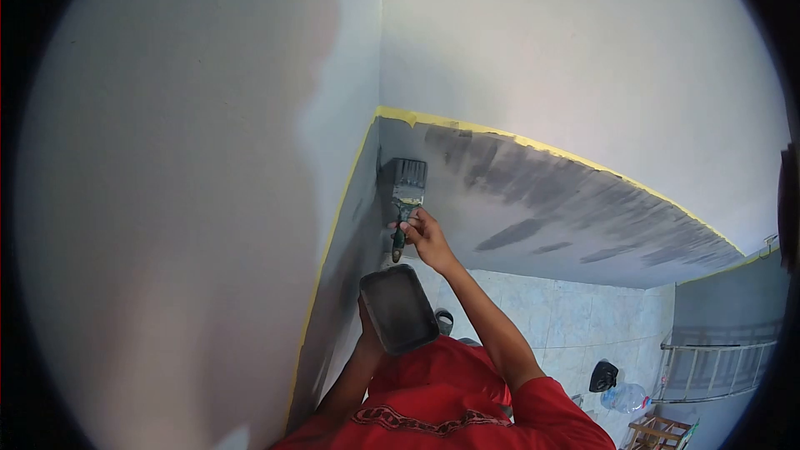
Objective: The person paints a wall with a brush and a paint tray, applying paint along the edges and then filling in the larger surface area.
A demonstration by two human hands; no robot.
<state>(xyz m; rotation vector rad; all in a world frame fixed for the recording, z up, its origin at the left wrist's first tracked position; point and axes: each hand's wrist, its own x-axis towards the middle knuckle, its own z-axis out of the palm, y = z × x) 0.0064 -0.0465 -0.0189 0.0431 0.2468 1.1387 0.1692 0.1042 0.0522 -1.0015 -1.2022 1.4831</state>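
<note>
My right hand (427, 239) is closed round the dark handle of a wide paintbrush (410, 192). The paint-stained bristles point up and lie against, or very near, the wall beside the corner. Below it, my left hand (367, 332) holds a dark rectangular paint tray (400, 308) from its left side; most of those fingers are hidden behind it. Yellow masking tape (533, 144) borders the lower wall section (467, 217), where uneven dark grey strokes show under the tape. Another tape strip runs down the left wall.
A wall corner stands close on my left. Pale tiled floor (575, 308) lies far below. At the lower right are a ladder (717, 371), a clear plastic bottle (627, 398), a black bag-like item (603, 376) and a wooden frame-like piece (658, 433).
</note>
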